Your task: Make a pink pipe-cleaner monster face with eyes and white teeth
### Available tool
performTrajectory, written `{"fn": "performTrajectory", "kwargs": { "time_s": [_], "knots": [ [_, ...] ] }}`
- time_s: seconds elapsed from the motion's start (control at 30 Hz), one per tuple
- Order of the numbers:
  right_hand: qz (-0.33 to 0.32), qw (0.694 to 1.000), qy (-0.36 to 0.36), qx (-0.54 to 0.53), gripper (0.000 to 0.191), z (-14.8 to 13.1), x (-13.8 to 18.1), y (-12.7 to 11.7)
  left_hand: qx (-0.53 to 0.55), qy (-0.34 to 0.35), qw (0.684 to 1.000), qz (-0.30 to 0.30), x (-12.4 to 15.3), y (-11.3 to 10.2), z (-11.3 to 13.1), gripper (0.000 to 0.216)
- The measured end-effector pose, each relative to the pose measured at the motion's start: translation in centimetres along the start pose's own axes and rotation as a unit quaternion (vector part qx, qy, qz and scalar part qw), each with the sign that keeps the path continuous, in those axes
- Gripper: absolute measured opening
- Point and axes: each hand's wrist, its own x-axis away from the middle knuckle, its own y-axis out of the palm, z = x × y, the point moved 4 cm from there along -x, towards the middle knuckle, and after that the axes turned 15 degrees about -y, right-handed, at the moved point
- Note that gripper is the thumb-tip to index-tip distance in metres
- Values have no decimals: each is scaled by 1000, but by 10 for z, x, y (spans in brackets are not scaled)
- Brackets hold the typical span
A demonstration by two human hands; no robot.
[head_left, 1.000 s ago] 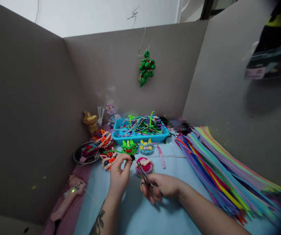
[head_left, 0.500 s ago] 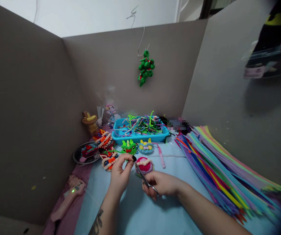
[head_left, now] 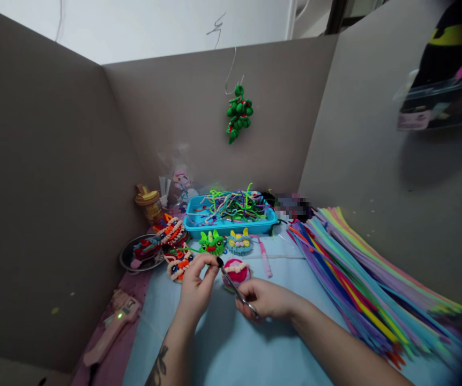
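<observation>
My right hand (head_left: pixel 265 300) is closed round the handles of metal scissors (head_left: pixel 233 284), whose tips point up and left. Between the pinched fingertips of my left hand (head_left: pixel 199 281) is a small black piece (head_left: pixel 220 261), too small to identify for certain. The scissor tips meet or nearly meet this piece. Just behind the blades lies a round pink and magenta fuzzy piece (head_left: pixel 237 273). A green horned animal face (head_left: pixel 211 243) and a blue one with yellow ears (head_left: pixel 239 242) sit farther back, and an orange and cream one (head_left: pixel 179 264) lies left of my left hand.
A blue tray (head_left: pixel 194 231) of tangled pipe-cleaner offcuts stands at the back. Long coloured pipe cleaners (head_left: pixel 359 289) spread over the right side. To the left are a metal bowl (head_left: pixel 126 260) and a pink glue gun (head_left: pixel 112 332) with a green light. Grey panels enclose the table.
The scissor blades look closer together and the fingers of my right hand have drawn in slightly. My left hand keeps its pinch almost in place. The view has shifted a little.
</observation>
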Motion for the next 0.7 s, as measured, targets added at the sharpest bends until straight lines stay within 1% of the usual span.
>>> {"fn": "performTrajectory", "kwargs": {
  "time_s": [0.17,0.37,0.53,0.7],
  "knots": [
    [10,1000,11,23,3,0,1,-3,-10,3,1000,-2,-1,-3,0,10],
    [-4,1000,12,20,6,2,1,-3,-32,20,999,-13,-1,-5,7,14],
    [7,1000,5,-15,6,2,2,-4,-51,22,998,-24,-2,-8,12,15],
    [0,998,-21,-65,11,-1,0,0,-67,28,997,-12,-3,-12,17,18]
  ]
}}
